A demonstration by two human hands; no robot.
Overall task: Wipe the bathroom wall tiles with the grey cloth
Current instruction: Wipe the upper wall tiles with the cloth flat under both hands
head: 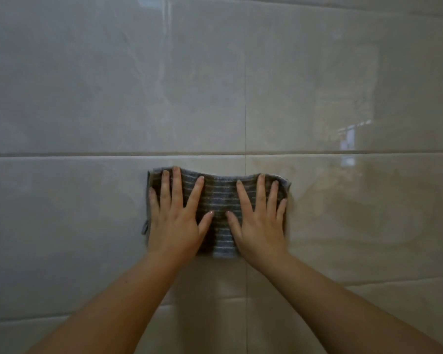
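A grey cloth [220, 200] with pale stripes lies spread flat against the glossy beige wall tiles [87, 85], just below a horizontal grout line. My left hand [175, 221] presses on the cloth's left half with straight, spread fingers. My right hand [260, 223] presses on its right half the same way. The two thumbs point toward each other over the cloth's middle. A small loop tag hangs at the cloth's left edge.
A vertical grout line [245, 98] runs down the wall behind the cloth's right part. The horizontal grout line [62, 155] crosses the whole view. A bright reflection [349, 139] shows on the tile at the right. Tiles stretch on all sides.
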